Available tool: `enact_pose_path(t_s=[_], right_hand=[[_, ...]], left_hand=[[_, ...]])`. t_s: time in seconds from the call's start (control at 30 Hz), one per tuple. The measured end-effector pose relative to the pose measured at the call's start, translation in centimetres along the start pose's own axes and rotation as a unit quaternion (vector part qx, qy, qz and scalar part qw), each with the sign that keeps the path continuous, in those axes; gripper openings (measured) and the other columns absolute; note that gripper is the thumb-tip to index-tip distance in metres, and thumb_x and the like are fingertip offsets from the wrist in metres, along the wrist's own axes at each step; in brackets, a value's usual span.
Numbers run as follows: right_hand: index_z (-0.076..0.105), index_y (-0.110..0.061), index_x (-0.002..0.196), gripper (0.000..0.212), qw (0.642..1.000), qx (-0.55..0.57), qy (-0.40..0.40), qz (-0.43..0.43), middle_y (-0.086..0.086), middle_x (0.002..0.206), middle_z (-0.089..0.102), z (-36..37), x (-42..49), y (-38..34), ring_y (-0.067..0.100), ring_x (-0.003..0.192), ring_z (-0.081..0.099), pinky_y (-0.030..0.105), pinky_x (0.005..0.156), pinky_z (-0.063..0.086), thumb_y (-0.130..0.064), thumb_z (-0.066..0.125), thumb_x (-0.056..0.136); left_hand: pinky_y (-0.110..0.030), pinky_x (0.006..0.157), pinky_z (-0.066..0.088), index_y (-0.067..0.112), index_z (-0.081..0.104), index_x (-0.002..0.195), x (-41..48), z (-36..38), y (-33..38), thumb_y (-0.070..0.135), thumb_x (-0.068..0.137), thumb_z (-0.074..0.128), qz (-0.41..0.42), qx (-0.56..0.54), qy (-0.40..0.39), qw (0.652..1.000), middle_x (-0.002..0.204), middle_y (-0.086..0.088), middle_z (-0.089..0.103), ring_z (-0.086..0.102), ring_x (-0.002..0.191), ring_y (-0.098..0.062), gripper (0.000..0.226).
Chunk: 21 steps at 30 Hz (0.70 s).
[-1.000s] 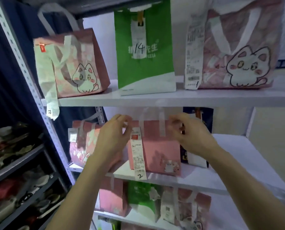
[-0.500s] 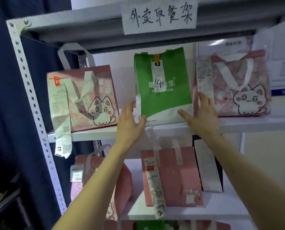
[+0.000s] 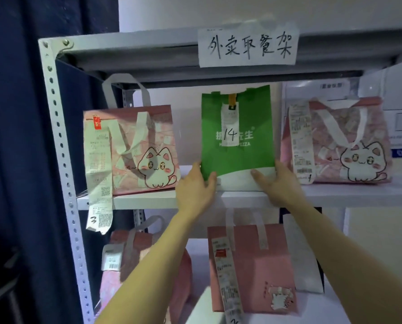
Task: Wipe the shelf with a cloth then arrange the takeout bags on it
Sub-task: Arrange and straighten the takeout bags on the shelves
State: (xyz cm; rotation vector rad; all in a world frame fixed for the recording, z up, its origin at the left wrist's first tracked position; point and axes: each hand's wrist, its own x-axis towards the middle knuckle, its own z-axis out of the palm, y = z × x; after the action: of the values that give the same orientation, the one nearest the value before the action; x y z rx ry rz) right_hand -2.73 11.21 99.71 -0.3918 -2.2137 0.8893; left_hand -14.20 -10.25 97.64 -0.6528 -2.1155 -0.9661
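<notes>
A green bag (image 3: 237, 141) is stood upright in the middle of the shelf (image 3: 146, 202), its white bottom band at the front edge. A slip (image 3: 229, 122) marked 14 is hung down its front. To its left, apart from it, a pink cat bag (image 3: 146, 150) is set on the same shelf, with a long receipt (image 3: 98, 169) draped over the edge and marked 3. To its right a second cat bag (image 3: 344, 141) is placed close by, its own receipt hung just beside the right hand. A handwritten paper sign (image 3: 247, 46) is fixed to the top rail above. On the lower shelf (image 3: 335, 307) a plain pink bag (image 3: 253, 270) is seen between the forearms, with another pink bag (image 3: 136, 258) partly hidden behind the left forearm. A dark curtain (image 3: 15, 136) is hung left of the rack's pierced metal post (image 3: 62, 160).

Both arms are stretched up and forward. The lower left corner of the green bag is grasped by the left hand (image 3: 195, 195), thumb laid on the front, fingers passed round the edge. The lower right corner is grasped by the right hand (image 3: 280, 183) in the same way.
</notes>
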Motion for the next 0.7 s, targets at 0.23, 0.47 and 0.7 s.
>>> enact_pose_path(t_s=[0.23, 0.47, 0.7], right_hand=[[0.044, -0.014, 0.156, 0.077, 0.999, -0.039, 0.01, -0.012, 0.011, 0.144, 0.063, -0.2, -0.5, -0.2, 0.033, 0.126, 0.062, 0.045, 0.105, 0.052, -0.057, 0.067, 0.097], [0.066, -0.012, 0.12, 0.03, 0.998, -0.047, -0.002, -0.038, 0.004, 0.1, 0.07, -0.9, -1.4, -0.7, 0.031, 0.098, 0.066, 0.033, 0.076, 0.046, -0.038, 0.061, 0.105], [0.07, -0.013, 0.106, 0.018, 0.997, 0.045, 0.006, -0.069, 0.005, 0.085, 0.07, -3.5, -3.7, -1.3, 0.03, 0.084, 0.066, 0.038, 0.068, 0.054, -0.024, 0.057, 0.108]], left_hand=[[-0.045, 0.083, 0.055, 0.025, 0.054, 0.136, -0.7, 0.1, 0.8, 0.056, 0.098, 0.057, -0.009, 0.02, 0.029, 0.999, 0.091, 0.006, 0.07, 0.073, 0.091, -0.033, 0.049], [-0.048, 0.086, 0.056, 0.02, 0.057, 0.137, -0.7, -0.8, 1.2, 0.047, 0.111, 0.049, -0.033, -0.004, 0.021, 0.999, 0.109, -0.004, 0.076, 0.073, 0.097, -0.035, 0.039], [-0.045, 0.092, 0.059, 0.02, 0.061, 0.132, -3.5, -3.4, 3.7, 0.042, 0.111, 0.056, -0.079, -0.063, 0.077, 0.992, 0.119, 0.002, 0.076, 0.073, 0.102, -0.023, 0.031]])
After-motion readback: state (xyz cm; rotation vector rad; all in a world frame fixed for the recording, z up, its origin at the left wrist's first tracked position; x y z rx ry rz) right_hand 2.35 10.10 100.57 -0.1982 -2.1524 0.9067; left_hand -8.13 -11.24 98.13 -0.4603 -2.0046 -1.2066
